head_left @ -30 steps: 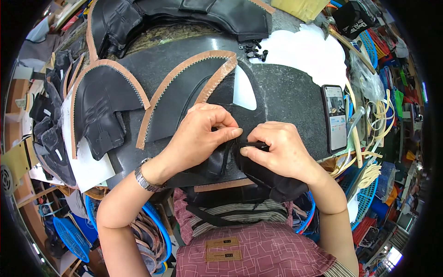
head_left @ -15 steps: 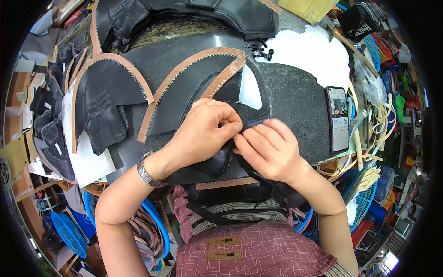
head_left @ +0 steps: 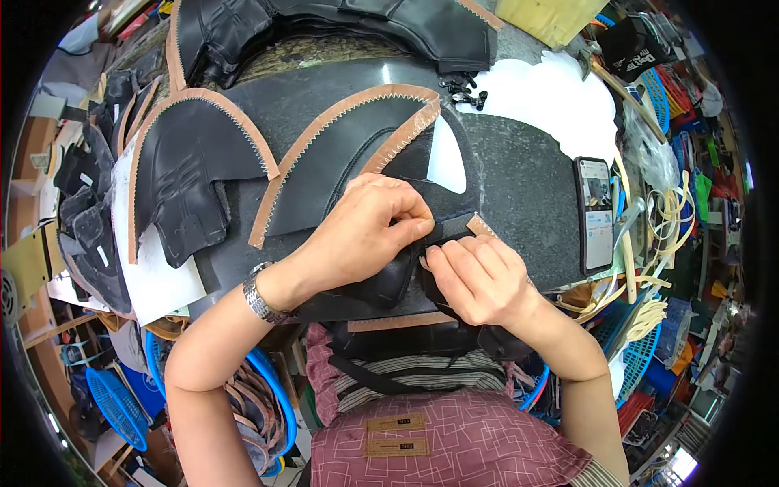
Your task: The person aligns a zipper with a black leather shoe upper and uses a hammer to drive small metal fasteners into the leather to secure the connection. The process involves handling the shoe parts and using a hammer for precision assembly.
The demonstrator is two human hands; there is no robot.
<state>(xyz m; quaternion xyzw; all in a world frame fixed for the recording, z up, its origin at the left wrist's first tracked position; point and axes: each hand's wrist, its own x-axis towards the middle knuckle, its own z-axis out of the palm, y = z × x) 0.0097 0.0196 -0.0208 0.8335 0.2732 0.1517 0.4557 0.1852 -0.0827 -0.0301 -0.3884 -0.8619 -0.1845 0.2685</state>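
Note:
Both hands work on a black leather piece [head_left: 388, 280] with a tan edge, lying at the near edge of a dark stone slab [head_left: 519, 187]. My left hand [head_left: 361, 231] pinches the leather's upper fold between thumb and fingers. My right hand [head_left: 479, 280] presses its fingertips on the same piece just to the right, touching the left hand's fingers. A tan strip end [head_left: 480, 226] sticks out above the right hand. A metal watch [head_left: 258, 294] sits on my left wrist.
More black leather pieces with tan zigzag edges [head_left: 349, 138] lie across the slab and at the left [head_left: 182, 174]. A phone [head_left: 596, 213] rests at the slab's right edge, white paper [head_left: 552, 97] behind it. Blue baskets, cords and clutter surround the bench.
The hands have shifted slightly right and up on the leather piece. The right hand's fingers now press flatter beside the left hand's pinch, and the tan strip end shows above them.

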